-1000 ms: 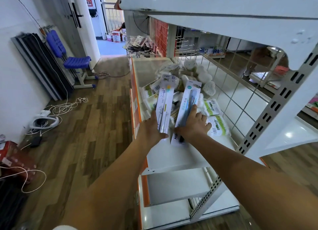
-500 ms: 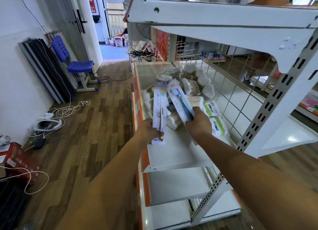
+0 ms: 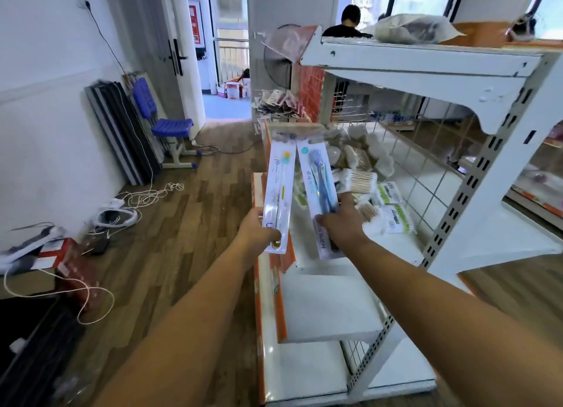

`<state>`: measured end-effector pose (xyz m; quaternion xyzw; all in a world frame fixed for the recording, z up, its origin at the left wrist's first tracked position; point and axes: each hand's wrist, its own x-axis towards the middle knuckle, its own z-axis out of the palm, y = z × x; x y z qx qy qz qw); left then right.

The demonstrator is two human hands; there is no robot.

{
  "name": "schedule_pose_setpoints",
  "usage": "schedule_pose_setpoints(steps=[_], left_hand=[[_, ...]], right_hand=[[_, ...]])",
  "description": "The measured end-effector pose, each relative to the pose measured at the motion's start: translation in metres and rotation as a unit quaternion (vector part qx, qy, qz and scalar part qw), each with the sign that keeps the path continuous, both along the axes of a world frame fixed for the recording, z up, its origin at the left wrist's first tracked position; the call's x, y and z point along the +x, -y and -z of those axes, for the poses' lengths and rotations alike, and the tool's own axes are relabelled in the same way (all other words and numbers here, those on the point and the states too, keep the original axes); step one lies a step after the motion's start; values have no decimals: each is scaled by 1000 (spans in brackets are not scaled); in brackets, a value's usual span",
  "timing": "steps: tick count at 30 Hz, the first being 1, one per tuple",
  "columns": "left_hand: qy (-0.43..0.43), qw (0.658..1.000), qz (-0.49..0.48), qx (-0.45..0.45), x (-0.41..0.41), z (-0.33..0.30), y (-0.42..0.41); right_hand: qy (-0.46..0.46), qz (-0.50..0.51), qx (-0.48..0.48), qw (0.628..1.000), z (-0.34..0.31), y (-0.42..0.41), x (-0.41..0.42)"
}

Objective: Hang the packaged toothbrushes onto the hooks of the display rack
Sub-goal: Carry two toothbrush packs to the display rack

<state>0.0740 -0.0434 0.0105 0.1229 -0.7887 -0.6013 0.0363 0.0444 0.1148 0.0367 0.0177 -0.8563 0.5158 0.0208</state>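
Each hand, left [image 3: 257, 228] and right [image 3: 341, 222], grips a toothbrush pack [image 3: 278, 193] [image 3: 320, 190] above the white shelf [image 3: 405, 245]; wood floor [image 3: 170, 223] left of it.

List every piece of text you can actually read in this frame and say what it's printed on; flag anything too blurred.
"净": left pack, held by the left hand.
"炫彩": right pack, held by the right hand.
Lettering along the right pack's lower edge: blurred, unreadable.
Green-labelled packets on the shelf: print too small to read.
Red sign by the door: unreadable.
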Motion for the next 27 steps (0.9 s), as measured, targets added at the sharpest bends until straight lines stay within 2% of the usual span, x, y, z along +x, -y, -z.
schedule_pose_setpoints(steps=[3,11,16,22,27], left_hand=[[-9,1000,-15,19,34,-5,18],[-16,996,-70,57,127,-16,72],[-32,992,-111,47,176,-25,115],[-65,984,-156,47,214,-44,163],[-82,981,-174,35,223,-63,199]], right_hand=[[12,-16,-49,999,-5,21,28],[44,-90,-70,993,-11,87,101],[22,-122,-85,989,-18,131,140],[5,-138,-131,982,-39,182,170],[-8,-159,-130,979,-62,215,177]])
